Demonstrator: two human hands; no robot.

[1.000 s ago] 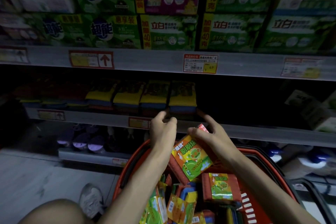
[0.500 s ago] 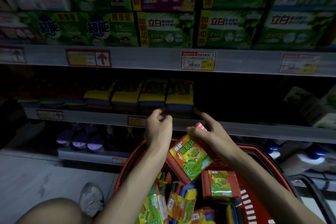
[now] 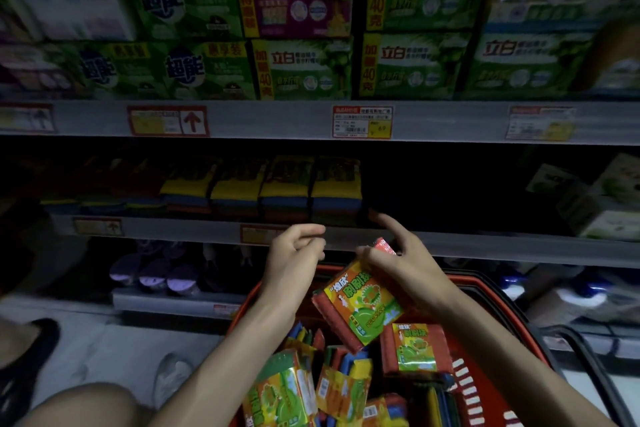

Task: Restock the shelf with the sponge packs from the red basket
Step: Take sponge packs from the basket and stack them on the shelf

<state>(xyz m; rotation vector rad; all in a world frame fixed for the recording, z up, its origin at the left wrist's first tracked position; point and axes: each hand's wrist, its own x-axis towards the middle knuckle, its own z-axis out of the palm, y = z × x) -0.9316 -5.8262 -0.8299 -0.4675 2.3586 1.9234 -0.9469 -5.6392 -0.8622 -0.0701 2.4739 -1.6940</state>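
My right hand (image 3: pixel 405 263) grips an orange and green sponge pack (image 3: pixel 360 305) by its top edge, above the red basket (image 3: pixel 485 298). Its index finger points toward the dark middle shelf (image 3: pixel 450 243). My left hand (image 3: pixel 294 253) hovers just left of the pack with loosely curled fingers and holds nothing. Several more sponge packs (image 3: pixel 414 347) lie in the basket. A row of yellow and blue sponge packs (image 3: pixel 287 187) stands on the middle shelf; the space to their right is dark.
Green detergent boxes (image 3: pixel 304 66) fill the upper shelf, with price tags (image 3: pixel 362 121) on its rail. Pale boxes (image 3: pixel 602 198) sit at the right of the middle shelf. Purple items (image 3: pixel 156 274) stand on the low shelf. A shoe (image 3: pixel 171 374) rests on the floor.
Both hands have risen slightly toward the middle shelf with the pack. The left hand's fingers have loosened a little.
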